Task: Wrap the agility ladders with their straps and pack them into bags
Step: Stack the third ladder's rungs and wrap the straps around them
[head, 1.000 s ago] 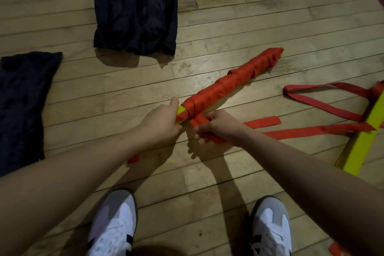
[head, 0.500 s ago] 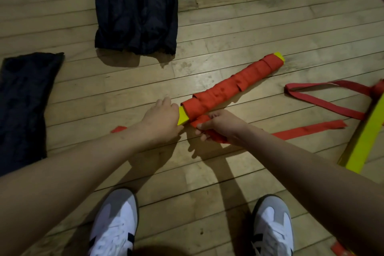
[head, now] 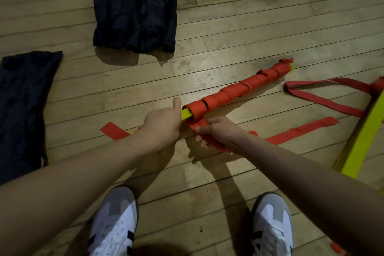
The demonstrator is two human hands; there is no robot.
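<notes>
Left hand (head: 164,124) grips wrapped ladder (head: 239,89); bags (head: 134,8) flat.

- The left hand (head: 164,123) covers the near end of the yellow rungs (head: 185,114) that stick out of the red strap-wrapped ladder bundle (head: 239,90); how its fingers close there cannot be seen.
- The right hand (head: 220,132) hides part of the loose red strap (head: 299,133) it pinches.
- The second yellow ladder rung (head: 361,141) is cut off by the right edge.
- The flat dark cloth bag (head: 22,102) runs off the left edge.
- The upright dark cloth bag (head: 133,6) is cut by the top edge.
- Both white-and-grey shoes (head: 113,226) are cropped at the bottom.
</notes>
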